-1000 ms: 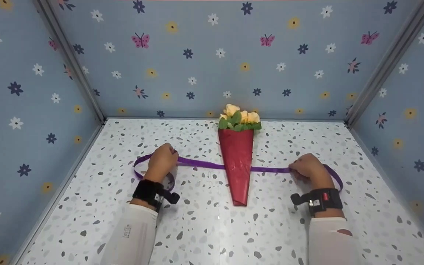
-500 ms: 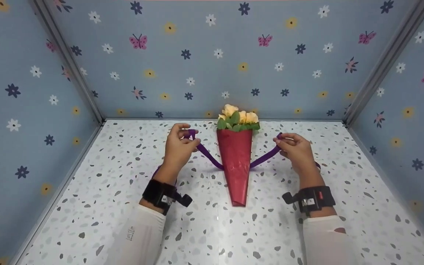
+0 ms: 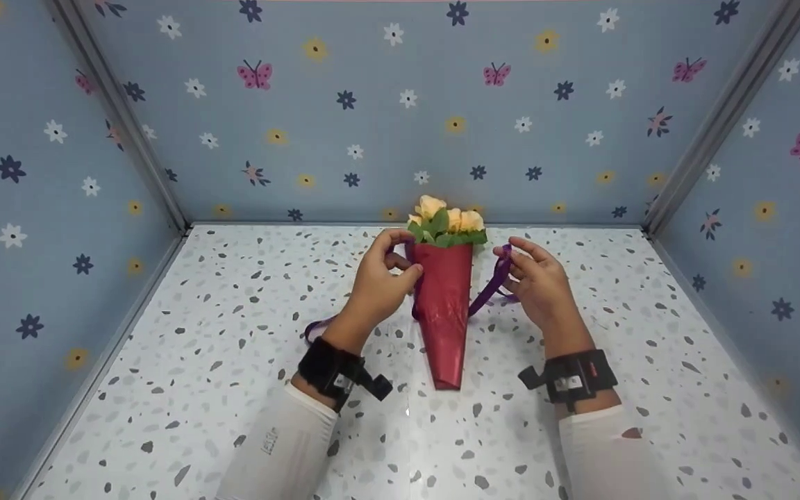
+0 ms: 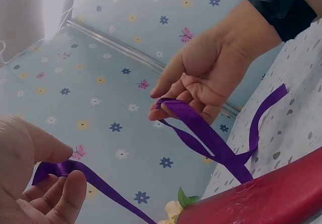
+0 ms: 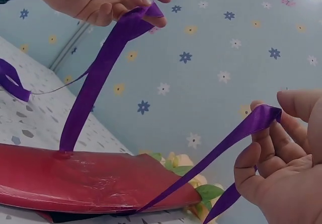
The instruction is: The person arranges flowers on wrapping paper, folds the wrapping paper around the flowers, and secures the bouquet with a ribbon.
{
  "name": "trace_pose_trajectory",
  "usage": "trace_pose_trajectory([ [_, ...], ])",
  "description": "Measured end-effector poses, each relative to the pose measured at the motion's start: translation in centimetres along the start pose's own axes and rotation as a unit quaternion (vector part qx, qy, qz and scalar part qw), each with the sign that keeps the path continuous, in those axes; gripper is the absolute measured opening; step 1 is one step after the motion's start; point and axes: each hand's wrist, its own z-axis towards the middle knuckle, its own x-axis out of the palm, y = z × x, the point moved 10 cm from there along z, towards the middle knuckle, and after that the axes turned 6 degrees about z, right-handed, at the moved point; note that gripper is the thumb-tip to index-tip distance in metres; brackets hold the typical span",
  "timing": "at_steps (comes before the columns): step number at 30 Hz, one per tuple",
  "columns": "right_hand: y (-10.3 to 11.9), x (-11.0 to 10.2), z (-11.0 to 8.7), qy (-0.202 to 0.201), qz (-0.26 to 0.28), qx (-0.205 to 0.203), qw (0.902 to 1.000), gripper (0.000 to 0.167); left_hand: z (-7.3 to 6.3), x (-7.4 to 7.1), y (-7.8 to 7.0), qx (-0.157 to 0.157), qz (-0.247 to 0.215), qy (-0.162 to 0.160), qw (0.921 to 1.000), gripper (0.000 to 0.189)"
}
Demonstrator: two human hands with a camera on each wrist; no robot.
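A bouquet of cream-yellow roses [image 3: 471, 221] with green leaves lies on the tabletop, its stems wrapped in a red paper cone [image 3: 446, 319]. Beneath the cone passes a purple ribbon [image 3: 489, 288], its two sides raised off the table. To the left of the wrapper, my left hand [image 3: 380, 283] holds one side between thumb and curled fingers; a tail of ribbon trails behind that wrist. My right hand [image 3: 540, 286], right of the cone, grips the other side, and the ribbon [image 4: 198, 126] loops over its fingers in the left wrist view.
White speckled tabletop [image 3: 233, 403] surrounds the bouquet. Blue panels printed with flowers and butterflies stand behind [image 3: 400, 104] and on both sides, joined by metal corner posts. The roses lie close to the back panel.
Both hands have lifted the ribbon sides from the table and come inward and farther back, closing in on the red cone. The bouquet stays in place.
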Motion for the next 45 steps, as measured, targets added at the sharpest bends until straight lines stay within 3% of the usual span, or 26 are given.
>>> trace_pose_trajectory([
  [8,0.2,0.1,-0.1,0.022,0.019,-0.012,0.9995,0.032,-0.4,0.4,0.0,0.003,-0.017,-0.001,0.9998,0.044],
  [15,0.0,0.0,-0.2,0.009,0.029,-0.001,0.9996,0.024,-0.3,0.6,0.0,0.015,-0.005,-0.006,0.9999,0.037],
  [20,0.4,-0.4,-0.1,-0.037,-0.038,-0.024,0.9983,0.031,-0.4,0.7,-0.2,0.030,-0.008,-0.012,0.9994,0.040],
  [23,1.1,-0.2,-0.3,-0.059,-0.107,-0.058,0.9909,0.041,-0.5,0.9,-0.5,0.038,0.001,-0.011,0.9992,0.043],
  [28,2.2,1.6,-0.9,-0.037,-0.178,-0.126,0.9753,0.035,-0.8,1.4,-0.8,0.049,0.030,-0.001,0.9983,0.046],
  [32,2.4,2.8,-1.3,-0.022,-0.199,-0.144,0.9692,0.031,-0.9,1.8,-0.7,0.043,0.046,0.009,0.9980,0.050],
  [38,1.9,3.4,-1.3,-0.008,-0.144,-0.126,0.9815,0.053,-1.1,1.9,-0.8,0.047,0.071,0.016,0.9962,0.056],
  [45,-0.8,5.2,-1.3,0.019,-0.107,-0.059,0.9923,0.025,-1.2,2.2,-1.0,0.053,0.093,0.027,0.9939,0.060],
])
